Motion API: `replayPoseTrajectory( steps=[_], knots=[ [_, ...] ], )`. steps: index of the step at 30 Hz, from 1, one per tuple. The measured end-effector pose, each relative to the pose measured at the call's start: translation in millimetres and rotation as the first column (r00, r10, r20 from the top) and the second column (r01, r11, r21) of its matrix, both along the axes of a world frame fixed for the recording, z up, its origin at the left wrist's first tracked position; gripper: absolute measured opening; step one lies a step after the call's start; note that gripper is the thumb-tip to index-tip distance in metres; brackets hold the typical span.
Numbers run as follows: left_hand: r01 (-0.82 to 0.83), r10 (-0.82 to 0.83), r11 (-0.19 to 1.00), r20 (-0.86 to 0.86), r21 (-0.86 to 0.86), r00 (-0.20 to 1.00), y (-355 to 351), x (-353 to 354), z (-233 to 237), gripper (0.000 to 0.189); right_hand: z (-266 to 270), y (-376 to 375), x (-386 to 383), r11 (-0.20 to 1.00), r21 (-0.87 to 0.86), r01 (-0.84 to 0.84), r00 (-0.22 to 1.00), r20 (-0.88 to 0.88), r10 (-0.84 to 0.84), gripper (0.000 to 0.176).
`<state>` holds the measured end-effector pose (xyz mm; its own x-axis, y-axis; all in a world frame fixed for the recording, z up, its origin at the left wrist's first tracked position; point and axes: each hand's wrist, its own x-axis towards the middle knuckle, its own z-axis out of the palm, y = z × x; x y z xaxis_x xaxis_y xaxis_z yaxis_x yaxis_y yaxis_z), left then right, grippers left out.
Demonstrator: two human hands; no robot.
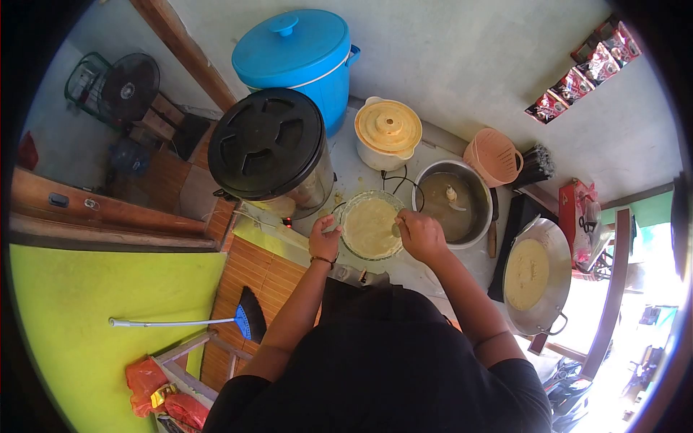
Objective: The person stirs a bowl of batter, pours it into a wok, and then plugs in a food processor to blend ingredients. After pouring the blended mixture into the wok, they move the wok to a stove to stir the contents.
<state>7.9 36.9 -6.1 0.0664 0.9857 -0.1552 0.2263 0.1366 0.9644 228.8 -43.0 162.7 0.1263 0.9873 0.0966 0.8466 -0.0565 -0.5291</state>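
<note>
Two hands meet at one glass bowl (pixel 369 193), which stands on the counter (pixel 354 173) straight in front of the person, just beside the base of a tall metal urn with a black lid (pixel 267 144). The bowl is nearly full of pale yellow batter (pixel 368 227).

The left hand (pixel 325 242), with a dark band at the wrist, sits at the bowl's left edge. Its fingers (pixel 333 229) are drawn in narrow against the rim and grip it. The right hand (pixel 422 234) rests over the bowl's right edge, its fingers curled closed around a small utensil (pixel 395 229) whose end dips into the batter. The view is too small to show what kind of utensil it is. The batter lies between the two hands, touching only the utensil.

Just right of the bowl, and touching or nearly touching it, stands a metal pot (pixel 451 163) holding murky liquid. Behind it are a cream cooker with a yellow lid (pixel 388 130) and a pink plastic basket (pixel 492 157). A blue lidded bucket (pixel 299 50) stands behind the urn. Well to the right, a wok (pixel 556 289) holds more of the yellow batter. On the floor at the left lies a broom (pixel 249 321).
</note>
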Motion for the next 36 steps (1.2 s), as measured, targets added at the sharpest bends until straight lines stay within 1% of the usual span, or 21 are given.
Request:
replayPoseTrajectory(
  steps=[3, 6, 9, 12, 15, 18, 21, 24, 27, 30, 33, 36],
  knots=[
    [0.016, -0.016, 0.998, -0.003, -0.054, 1.0, 0.6, 0.8, 7.2, 0.037, 4.4, -2.9, 0.1, 0.997, -0.064, -0.039, 0.998, 0.055, 0.043, 0.015],
    [0.019, -0.019, 0.998, 0.002, -0.06, 1.0, -0.5, 1.3, 10.2, 0.037, -6.0, -9.2, -7.3, 0.992, -0.109, -0.065, 0.997, -0.037, 0.061, 0.014],
    [0.026, -0.026, 0.999, -0.001, -0.027, 1.0, 0.3, -0.1, 6.9, 0.036, -10.3, -10.3, -10.8, 0.996, -0.061, -0.065, 0.964, -0.262, 0.047, 0.013],
    [0.027, -0.027, 0.999, 0.009, -0.021, 1.0, -0.4, -0.1, 5.4, 0.037, -3.1, -8.4, -10.9, 0.998, 0.052, -0.025, 0.994, -0.103, 0.031, 0.014],
    [0.03, -0.029, 0.999, 0.015, -0.034, 0.999, 1.2, -0.2, 0.4, 0.037, 1.1, -8.3, -9.1, 0.995, -0.093, -0.023, 0.999, -0.032, 0.02, 0.014],
    [0.024, -0.024, 0.999, 0.022, -0.037, 0.999, 0.9, -0.2, 0.8, 0.037, -7.3, -12.8, -13.2, 0.985, -0.153, -0.078, 0.988, -0.145, 0.055, 0.014],
    [0.018, -0.017, 0.999, 0.031, -0.031, 0.999, 0.6, 0.1, 3.7, 0.038, -15.9, -15.9, -16.8, 0.993, -0.075, -0.088, 0.948, -0.314, 0.06, 0.013],
    [0.015, -0.012, 0.999, 0.05, -0.045, 0.999, -0.2, 0.6, 5.1, 0.038, -14.3, -17.7, -20.7, 0.992, 0.07, -0.102, 0.95, -0.289, 0.118, 0.014],
    [0.02, -0.018, 0.999, 0.045, -0.035, 0.999, 0.5, -0.3, -0.3, 0.038, -20.1, -21.1, -22.1, 0.983, 0.006, -0.183, 0.962, -0.204, 0.18, 0.013],
    [0.021, -0.02, 0.999, 0.022, -0.039, 1.0, 0.0, -0.1, 6.1, 0.037, -28.7, -21.1, -19.3, 0.976, 0.046, -0.214, 0.977, 0.009, 0.214, 0.012],
    [0.02, -0.02, 0.999, -0.012, -0.045, 1.0, -0.4, -0.5, 11.2, 0.037, -25.7, -19.3, -19.9, 0.974, 0.189, -0.124, 0.99, -0.046, 0.135, 0.012],
    [0.016, -0.016, 0.998, -0.009, -0.059, 1.0, -1.2, 0.5, 11.4, 0.038, -14.1, -19.8, -24.7, 0.992, 0.105, -0.071, 0.98, -0.178, 0.089, 0.011]
  ],
)
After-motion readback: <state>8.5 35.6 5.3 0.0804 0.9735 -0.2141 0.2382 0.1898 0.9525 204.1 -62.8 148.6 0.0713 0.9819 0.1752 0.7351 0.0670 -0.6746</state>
